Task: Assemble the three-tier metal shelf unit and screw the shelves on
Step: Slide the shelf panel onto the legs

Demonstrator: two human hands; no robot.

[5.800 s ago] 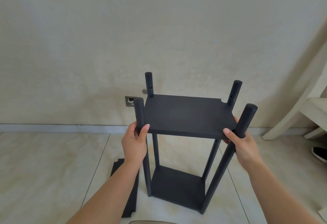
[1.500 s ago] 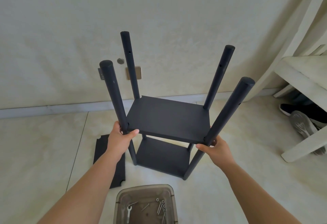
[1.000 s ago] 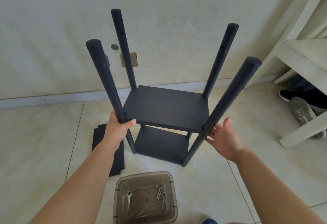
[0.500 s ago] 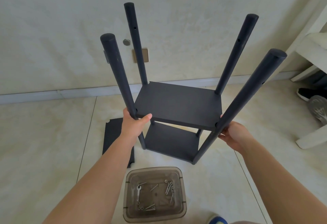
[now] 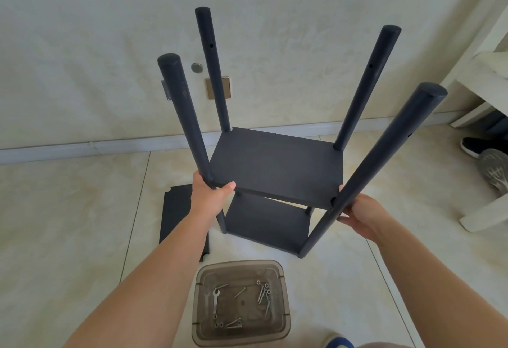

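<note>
Shelf unit (image 5: 277, 166) stands upright at frame centre on the tiled floor (image 5: 68, 224), long axis vertical. 4 dark posts splay outward toward the top, which may be wide-angle lens effect. Near-left post (image 5: 184, 116) and near-right post (image 5: 384, 160) are closest to cam; the 2 far posts sit toward the wall (image 5: 110, 31). Small holes are visible high on the far posts.

Middle shelf (image 5: 277, 166) lies horizontal btwn the posts, about halfway up. Bottom shelf (image 5: 266, 221) is directly under it, near the floor. A third shelf panel (image 5: 176, 210) lies flat on the floor, left of the unit, partly hidden by the left forearm.

Left hand (image 5: 209, 196) wraps the near-left post at middle-shelf level, thumb pressing the shelf's front edge at its left corner, other fingers curled behind the post. Right hand (image 5: 360, 215) holds the near-right post just below the middle shelf, fingers curled round it, thumb tip showing beside the post.

Clear brownish tub (image 5: 242, 303) sits at lower centre, just in front of the unit, w/ a small wrench (image 5: 216, 299) and loose screws (image 5: 264, 292) inside. White furniture legs (image 5: 483, 210) and shoes (image 5: 492, 166) are at the right edge.
</note>
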